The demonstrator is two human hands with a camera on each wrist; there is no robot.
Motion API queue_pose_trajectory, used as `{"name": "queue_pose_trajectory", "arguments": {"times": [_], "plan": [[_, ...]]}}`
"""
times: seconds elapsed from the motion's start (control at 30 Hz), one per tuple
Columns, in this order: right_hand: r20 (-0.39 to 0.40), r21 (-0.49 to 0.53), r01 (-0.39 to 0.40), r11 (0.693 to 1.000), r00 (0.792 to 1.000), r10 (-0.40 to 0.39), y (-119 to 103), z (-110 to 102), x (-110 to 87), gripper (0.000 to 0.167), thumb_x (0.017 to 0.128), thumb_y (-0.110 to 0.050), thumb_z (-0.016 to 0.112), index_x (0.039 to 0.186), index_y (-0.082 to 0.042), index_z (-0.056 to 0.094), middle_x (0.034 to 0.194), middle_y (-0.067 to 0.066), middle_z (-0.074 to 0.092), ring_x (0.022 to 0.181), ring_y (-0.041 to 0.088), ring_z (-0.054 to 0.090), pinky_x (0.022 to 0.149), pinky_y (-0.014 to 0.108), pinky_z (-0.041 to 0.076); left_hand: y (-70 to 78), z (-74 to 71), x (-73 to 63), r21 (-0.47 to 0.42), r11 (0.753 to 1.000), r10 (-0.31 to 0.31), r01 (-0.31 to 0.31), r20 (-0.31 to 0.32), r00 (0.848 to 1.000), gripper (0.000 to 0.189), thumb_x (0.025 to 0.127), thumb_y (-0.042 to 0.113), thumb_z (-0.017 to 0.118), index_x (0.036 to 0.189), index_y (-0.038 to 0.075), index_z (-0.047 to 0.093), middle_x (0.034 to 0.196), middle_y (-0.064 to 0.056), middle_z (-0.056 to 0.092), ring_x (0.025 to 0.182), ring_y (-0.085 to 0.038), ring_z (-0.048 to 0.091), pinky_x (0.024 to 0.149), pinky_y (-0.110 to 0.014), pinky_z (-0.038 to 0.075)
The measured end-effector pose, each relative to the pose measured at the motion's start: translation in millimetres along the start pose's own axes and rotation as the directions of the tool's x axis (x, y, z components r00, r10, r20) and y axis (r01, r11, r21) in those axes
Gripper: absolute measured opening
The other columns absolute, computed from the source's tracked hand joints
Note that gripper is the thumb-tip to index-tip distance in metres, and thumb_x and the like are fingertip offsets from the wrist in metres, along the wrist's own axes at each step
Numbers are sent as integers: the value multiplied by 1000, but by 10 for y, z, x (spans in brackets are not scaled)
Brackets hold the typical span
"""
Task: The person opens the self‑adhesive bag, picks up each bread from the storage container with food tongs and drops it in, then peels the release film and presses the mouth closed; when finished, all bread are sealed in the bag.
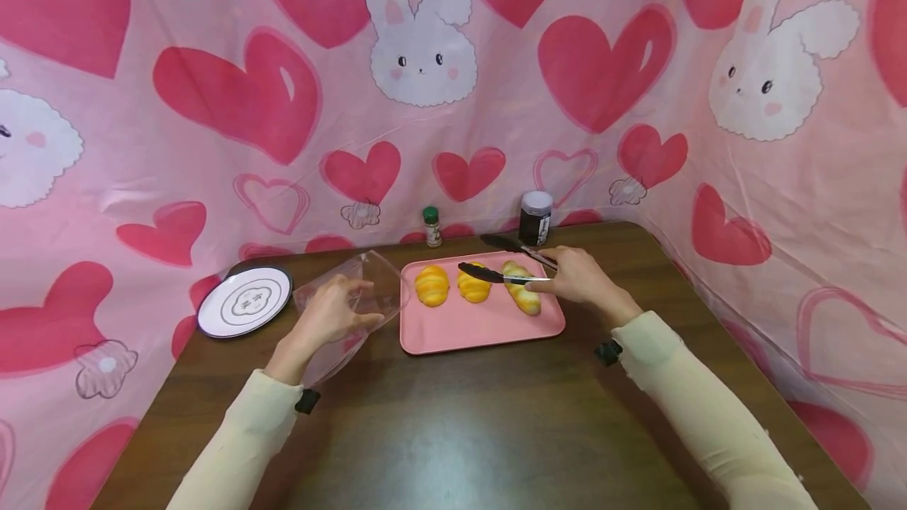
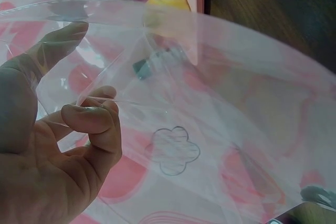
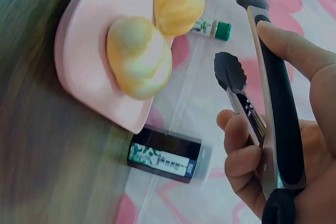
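My right hand (image 1: 581, 278) gripped the black-tipped tongs (image 1: 505, 274), fingers curled round the handles; the wrist view showed the two tong tips (image 3: 231, 72) apart with nothing between them. The tips hung over the pink tray (image 1: 482, 329), above the middle bread roll (image 1: 473, 286) and just beside the long roll (image 1: 523, 296) at the tray's right end. I could not tell whether a tip touched any roll. A third roll (image 1: 431, 285) lay at the left of the row, apart from the tongs.

My left hand (image 1: 331, 315) held a clear plastic bag (image 1: 368, 290) just left of the tray, thumb and curled fingers (image 2: 92, 119) pinching the film at its mouth. The bag's mouth faced the tray, its edge near the tray's left rim.

A white plate (image 1: 244, 302) sat on the brown table (image 1: 453, 431) further left, well apart from the tray. A small green-capped bottle (image 1: 431, 226) and a dark jar (image 1: 534, 217) stood behind the tray, against the pink heart cloth.
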State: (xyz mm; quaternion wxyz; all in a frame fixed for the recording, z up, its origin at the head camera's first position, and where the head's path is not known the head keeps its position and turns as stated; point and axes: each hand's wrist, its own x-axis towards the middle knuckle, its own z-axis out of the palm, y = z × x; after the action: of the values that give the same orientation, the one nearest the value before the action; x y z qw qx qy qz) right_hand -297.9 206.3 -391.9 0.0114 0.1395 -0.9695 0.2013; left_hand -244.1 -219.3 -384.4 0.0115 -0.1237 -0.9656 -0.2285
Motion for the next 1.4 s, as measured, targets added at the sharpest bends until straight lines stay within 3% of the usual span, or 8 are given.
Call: {"name": "queue_pose_trajectory", "arguments": {"times": [0.37,0.57,0.73,0.8,0.9,0.97,1.17,1.4], "plan": [[6,-18,44,999,999,-44,-221,115,84,74,77,-51,81,137,-13,62,126,15,69,108,36,63,92,55,52,1,17,-1,-7,1000,-13,13,20,1000,67,77,39,84,131,6,64,121,-20,62,108,-35,60,94,-55,52],[84,-22,-11,1000,996,13,-374,214,153,64,77,-53,80,124,-12,69,96,9,68,89,27,56,76,43,51,-15,26,-3,-12,999,-33,33,26,999,67,77,39,84,132,7,63,128,-20,61,114,-36,59,97,-56,51],[80,-39,9,999,997,-6,-489,311,220,67,77,-53,81,130,-15,68,112,7,71,101,27,56,83,46,51,-18,27,12,-10,1000,-26,26,25,999,69,77,40,84,133,6,62,129,-22,60,115,-37,59,98,-57,50],[80,-38,33,999,996,-30,-522,347,244,67,77,-53,81,131,-16,67,104,5,72,95,25,58,76,42,52,-17,25,15,-9,1000,-28,28,24,999,69,77,40,84,133,6,62,130,-22,59,115,-38,59,98,-57,50],[79,-40,86,995,993,-83,-555,384,277,64,77,-52,81,127,-14,69,75,1,61,75,21,54,62,34,42,-9,20,19,-10,999,-33,33,24,999,69,76,39,84,133,6,62,130,-22,60,116,-37,59,98,-57,50],[68,-43,110,993,992,-107,-578,396,291,61,76,-50,82,123,-13,71,68,-3,55,68,19,51,60,31,39,-4,14,23,-8,1000,-29,29,20,999,69,77,39,84,133,6,62,130,-22,60,116,-38,59,98,-57,50],[44,-59,119,991,992,-117,-638,432,306,58,74,-47,85,117,-9,74,79,-3,68,75,20,55,74,33,47,4,14,33,-3,1000,-10,10,8,1000,68,77,38,84,131,5,63,128,-22,61,114,-38,60,97,-57,50],[45,-80,93,992,995,-90,-689,449,300,59,74,-47,85,118,-10,74,82,1,72,74,20,56,73,35,50,-20,21,16,0,1000,-15,15,8,1000,69,76,38,85,131,4,63,125,-21,62,111,-36,61,96,-55,52]]}}
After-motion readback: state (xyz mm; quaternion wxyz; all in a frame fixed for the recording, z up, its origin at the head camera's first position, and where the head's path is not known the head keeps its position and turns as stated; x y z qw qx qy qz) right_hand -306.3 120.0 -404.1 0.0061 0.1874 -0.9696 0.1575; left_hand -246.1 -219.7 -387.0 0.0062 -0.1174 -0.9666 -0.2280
